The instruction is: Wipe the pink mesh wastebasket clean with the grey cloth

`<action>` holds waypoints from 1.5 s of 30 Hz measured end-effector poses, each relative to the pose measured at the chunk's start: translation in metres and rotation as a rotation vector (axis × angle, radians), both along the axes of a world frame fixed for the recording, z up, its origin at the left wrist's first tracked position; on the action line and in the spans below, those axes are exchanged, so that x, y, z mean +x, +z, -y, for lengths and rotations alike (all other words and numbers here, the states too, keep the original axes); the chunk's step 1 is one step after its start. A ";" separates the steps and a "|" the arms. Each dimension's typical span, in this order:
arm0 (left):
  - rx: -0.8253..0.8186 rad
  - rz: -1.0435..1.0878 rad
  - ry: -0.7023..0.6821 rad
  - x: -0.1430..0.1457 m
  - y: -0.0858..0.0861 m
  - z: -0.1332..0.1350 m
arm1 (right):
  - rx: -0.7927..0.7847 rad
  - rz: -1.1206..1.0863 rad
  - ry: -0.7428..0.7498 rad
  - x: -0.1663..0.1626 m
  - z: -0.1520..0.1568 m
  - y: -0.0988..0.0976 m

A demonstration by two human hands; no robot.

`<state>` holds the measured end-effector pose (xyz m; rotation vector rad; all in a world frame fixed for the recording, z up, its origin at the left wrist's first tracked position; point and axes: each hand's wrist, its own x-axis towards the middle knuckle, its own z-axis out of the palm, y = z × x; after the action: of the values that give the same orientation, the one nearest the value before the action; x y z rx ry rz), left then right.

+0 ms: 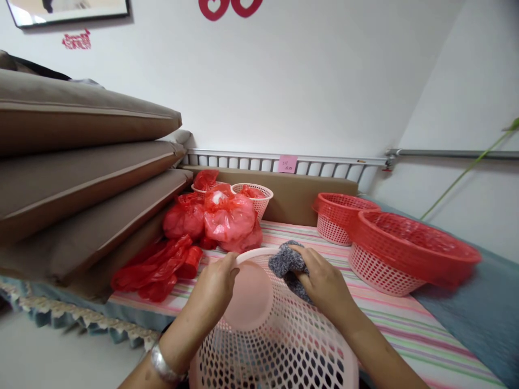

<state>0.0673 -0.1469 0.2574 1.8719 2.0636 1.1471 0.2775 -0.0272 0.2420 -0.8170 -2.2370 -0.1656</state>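
A pink perforated plastic basket (279,308) is tilted in front of me, its inside and solid round bottom partly in view. My left hand (217,283) is closed around the basket's rim at the left, a silver bangle on that wrist. In my right hand (324,278) is a bunched grey speckled cloth (287,262), pressed against the rim at the upper right. The fingers of the right hand are wrapped over the cloth, so part of it is hidden.
Filled red plastic bags (229,216) sit at the back left, beside small baskets (261,204). Loose red bags (162,270) lie nearer. At right stand two baskets lined with red bags (387,267). Stacked brown cushions (81,189) rise on the left. Striped cloth (421,335) covers the surface.
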 end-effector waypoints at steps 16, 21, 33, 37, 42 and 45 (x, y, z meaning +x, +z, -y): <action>-0.043 0.042 0.056 -0.016 -0.021 0.011 | -0.170 -0.268 -0.300 0.051 0.020 -0.089; -0.026 0.055 0.053 -0.020 -0.013 0.017 | -0.143 -0.183 -0.198 0.045 0.014 -0.043; -0.096 -0.053 0.026 -0.020 0.005 -0.007 | -0.146 0.096 0.104 -0.035 0.007 0.022; -0.086 -0.083 0.041 -0.030 -0.003 -0.006 | -0.181 0.025 0.024 -0.027 0.008 0.011; -0.077 -0.069 0.104 -0.048 -0.017 0.002 | -0.196 -0.150 -0.091 -0.002 0.018 -0.037; -0.074 -0.036 0.125 -0.055 -0.028 0.007 | -0.186 -0.230 -0.180 0.014 0.030 -0.072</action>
<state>0.0121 -0.1539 0.2298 1.7654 2.2382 1.0549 0.2910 -0.0573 0.1696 -1.0812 -1.9823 0.0509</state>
